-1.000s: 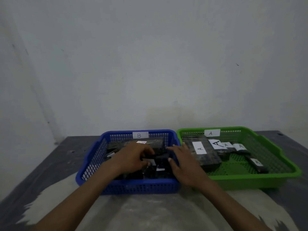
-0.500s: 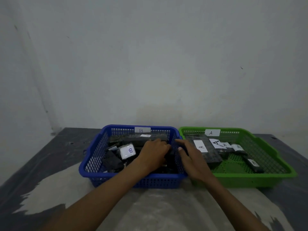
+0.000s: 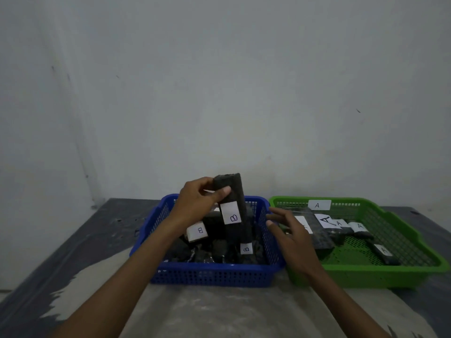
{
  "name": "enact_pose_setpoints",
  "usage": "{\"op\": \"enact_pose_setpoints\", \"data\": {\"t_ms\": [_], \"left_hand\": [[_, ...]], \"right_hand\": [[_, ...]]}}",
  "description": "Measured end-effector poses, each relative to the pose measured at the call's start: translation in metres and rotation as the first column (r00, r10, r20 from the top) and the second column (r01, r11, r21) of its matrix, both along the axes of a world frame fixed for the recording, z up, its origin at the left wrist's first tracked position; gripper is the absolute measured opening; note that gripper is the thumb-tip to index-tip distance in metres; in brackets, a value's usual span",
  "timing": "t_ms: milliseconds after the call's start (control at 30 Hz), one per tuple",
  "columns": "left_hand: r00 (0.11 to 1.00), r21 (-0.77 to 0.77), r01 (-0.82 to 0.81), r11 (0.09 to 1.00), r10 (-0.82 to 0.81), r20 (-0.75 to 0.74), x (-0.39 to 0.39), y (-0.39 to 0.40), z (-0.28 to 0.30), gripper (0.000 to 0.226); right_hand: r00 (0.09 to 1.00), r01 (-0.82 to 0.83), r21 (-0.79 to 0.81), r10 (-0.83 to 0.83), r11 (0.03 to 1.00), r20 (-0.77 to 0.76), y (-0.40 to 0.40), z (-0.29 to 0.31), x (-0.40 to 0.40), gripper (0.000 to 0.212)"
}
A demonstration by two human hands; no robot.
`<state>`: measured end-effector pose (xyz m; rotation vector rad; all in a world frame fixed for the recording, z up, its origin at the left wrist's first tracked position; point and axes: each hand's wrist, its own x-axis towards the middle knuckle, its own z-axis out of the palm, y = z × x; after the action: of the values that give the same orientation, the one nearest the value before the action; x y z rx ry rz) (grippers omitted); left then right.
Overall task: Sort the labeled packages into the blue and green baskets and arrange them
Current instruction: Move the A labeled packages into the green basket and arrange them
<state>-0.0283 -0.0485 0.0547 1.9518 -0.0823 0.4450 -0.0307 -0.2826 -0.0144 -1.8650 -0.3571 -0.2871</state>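
left hand point(image 3: 198, 200) grips the top end of a long black package point(image 3: 233, 208), thumb across its front face, fingers wrapped behind. pkg stands near upright, tilted slightly, upper end well above the rim of the blue basket point(image 3: 214, 274), lower end down among the other pkgs inside. white label w/ "b" point(image 3: 230, 213) on its front, just under the thumb. left forearm runs in from lower left, wrist bent up over the basket's left half.

right hand point(image 3: 290, 236) holds nothing: fingers spread and loosely curved, palm facing left toward the pkg, hovering over the blue basket's right wall where it meets the green basket point(image 3: 366, 274). not touching the pkg. right forearm comes in from lower right.

blue basket: several dark pkgs piled loose, two more "b" labels visible, one at left point(image 3: 198, 231), one low near front point(image 3: 246, 248). green basket just beside it on the right, rims touching or nearly, can't tell which. it holds black pkgs w/ "a" labels, laid flat; "a" tag point(image 3: 318, 205) on its back wall. both baskets sit on a grey worn table point(image 3: 219, 313) against a pale wall.
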Motion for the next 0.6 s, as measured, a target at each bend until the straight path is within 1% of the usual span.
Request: {"op": "enact_pose_setpoints", "data": {"t_ms": [67, 133, 200, 333, 367, 400, 433, 467, 500, 533, 600], "left_hand": [[0.999, -0.107, 0.006, 0.994, -0.011, -0.051, -0.004, 0.002, 0.004, 0.024], [0.994, -0.195, 0.031, 0.980, -0.051, -0.098, -0.007, 0.000, 0.004, 0.025], [0.987, -0.245, 0.062, 0.967, -0.096, -0.130, -0.010, -0.003, 0.001, 0.027], [0.978, -0.276, 0.105, 0.955, -0.149, -0.143, -0.011, -0.005, -0.003, 0.033], [0.974, -0.238, 0.125, 0.963, -0.165, -0.155, -0.011, -0.003, -0.004, 0.036], [0.969, -0.142, 0.146, 0.979, -0.170, -0.178, -0.012, 0.001, -0.006, 0.039], [0.966, 0.020, 0.162, 0.987, -0.155, -0.206, -0.012, 0.006, -0.008, 0.041], [0.963, 0.218, 0.181, 0.959, -0.128, -0.239, -0.013, 0.011, -0.012, 0.045], [0.954, 0.397, 0.221, 0.891, -0.113, -0.277, -0.013, 0.015, -0.018, 0.048], [0.937, 0.522, 0.285, 0.804, -0.120, -0.327, -0.012, 0.016, -0.023, 0.050], [0.892, 0.648, 0.412, 0.640, -0.139, -0.430, -0.009, 0.013, -0.034, 0.051]], "right_hand": [[0.998, -0.056, 0.034, 0.057, 0.998, -0.022, 0.005, 0.004, -0.005, 0.033], [0.983, -0.169, 0.069, 0.173, 0.983, -0.061, 0.011, 0.010, -0.009, 0.036], [0.960, -0.258, 0.093, 0.266, 0.962, -0.087, 0.019, 0.016, -0.011, 0.035], [0.963, -0.234, 0.094, 0.244, 0.968, -0.114, 0.024, 0.020, -0.006, 0.033], [0.964, -0.214, 0.105, 0.228, 0.971, -0.137, 0.022, 0.021, -0.003, 0.032], [0.966, -0.187, 0.116, 0.204, 0.976, -0.157, 0.018, 0.021, 0.000, 0.029], [0.971, -0.149, 0.118, 0.167, 0.982, -0.168, 0.014, 0.022, 0.004, 0.027], [0.977, -0.104, 0.104, 0.121, 0.989, -0.174, 0.010, 0.022, 0.007, 0.026], [0.982, -0.058, 0.077, 0.071, 0.995, -0.177, 0.005, 0.022, 0.010, 0.028], [0.984, -0.018, 0.053, 0.027, 0.998, -0.178, 0.002, 0.022, 0.012, 0.031], [0.987, 0.044, 0.018, -0.041, 0.999, -0.158, -0.002, 0.020, 0.015, 0.034]]}}
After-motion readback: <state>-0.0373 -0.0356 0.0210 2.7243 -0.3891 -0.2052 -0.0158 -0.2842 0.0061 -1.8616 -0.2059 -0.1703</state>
